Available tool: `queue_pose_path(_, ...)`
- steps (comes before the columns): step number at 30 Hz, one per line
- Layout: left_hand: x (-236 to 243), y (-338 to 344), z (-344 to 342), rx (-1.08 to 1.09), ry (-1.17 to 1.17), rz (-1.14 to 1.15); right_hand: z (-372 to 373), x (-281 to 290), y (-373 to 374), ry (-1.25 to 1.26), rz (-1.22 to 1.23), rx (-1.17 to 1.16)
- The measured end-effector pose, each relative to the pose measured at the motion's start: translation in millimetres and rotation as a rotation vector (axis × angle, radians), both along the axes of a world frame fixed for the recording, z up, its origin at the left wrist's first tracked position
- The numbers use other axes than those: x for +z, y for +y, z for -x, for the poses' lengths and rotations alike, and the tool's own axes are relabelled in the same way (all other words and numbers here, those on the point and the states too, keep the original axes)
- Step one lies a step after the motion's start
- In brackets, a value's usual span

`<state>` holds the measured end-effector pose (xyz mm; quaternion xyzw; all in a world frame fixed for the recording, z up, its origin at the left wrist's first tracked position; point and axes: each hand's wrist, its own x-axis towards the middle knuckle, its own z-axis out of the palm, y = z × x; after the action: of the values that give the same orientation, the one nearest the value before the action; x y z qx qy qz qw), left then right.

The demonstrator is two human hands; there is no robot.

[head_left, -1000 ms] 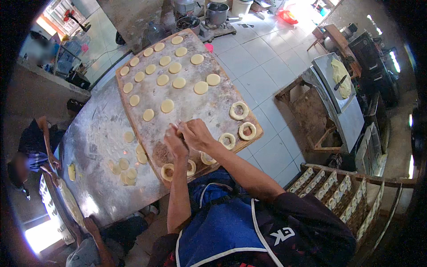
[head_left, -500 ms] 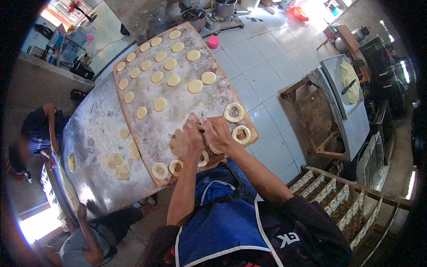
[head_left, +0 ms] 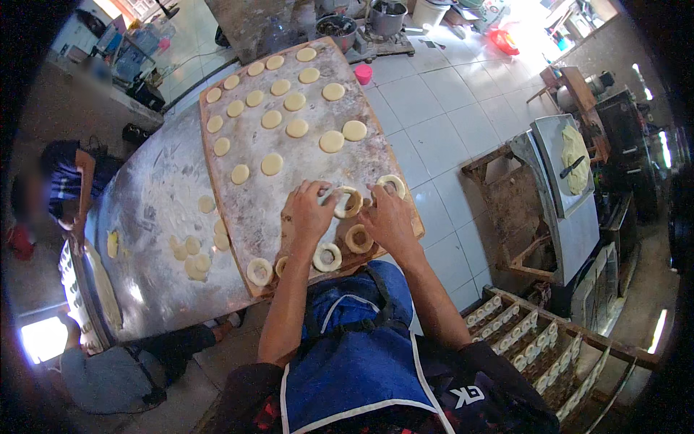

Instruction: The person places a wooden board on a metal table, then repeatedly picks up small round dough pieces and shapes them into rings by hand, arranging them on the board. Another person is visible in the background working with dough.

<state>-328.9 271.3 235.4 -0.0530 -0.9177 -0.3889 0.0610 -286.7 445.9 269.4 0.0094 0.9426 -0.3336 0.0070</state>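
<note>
Partly curled, left fingers (head_left: pixel 316 189) and right fingers (head_left: pixel 375 192) around one dough ring (head_left: pixel 358 204)

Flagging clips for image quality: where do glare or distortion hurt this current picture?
Head view: glare washes out the floor toward upper right; a patch at lower left is blown out; the metal table shows bright reflections; the fisheye bends edges and blackens the corners; the dough rings read clearly.

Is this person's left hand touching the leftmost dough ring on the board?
Apart. The head view shows the left hand farther up and to the right, with floury board plainly visible between it and the leftmost dough ring.
</note>
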Motion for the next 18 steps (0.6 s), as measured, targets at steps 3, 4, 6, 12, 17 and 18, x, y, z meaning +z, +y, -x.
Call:
queue_pose_path(3,1.8,0.0,-9.3,-0.013,0.048,0.034,-3.0,-2.7,-12.4,0.127,0.008,0.145)
queue_pose_path(4,3.2,-8.7,-12.7,-0.012,0.105,0.059,-3.7,-0.4,-17.4,0.115,0.046,0.146)
queue_pose_path(6,4.6,-35.8,-28.1,0.137,0.127,0.091,-5.9,8.0,-27.1,0.043,0.118,0.148)
queue_pose_path(12,-10.7,-205.8,-81.5,0.695,0.106,0.462,-15.3,27.5,-56.8,0.077,0.235,0.150)
queue_pose_path(17,-28.3,-247.1,-106.4,0.548,-0.069,0.145,-13.2,18.5,-131.1,0.104,0.344,0.333)
queue_pose_path(18,-26.2,-248.4,-109.6,0.533,-0.094,-0.088,-12.1,16.2,-152.1,0.050,0.380,0.359)
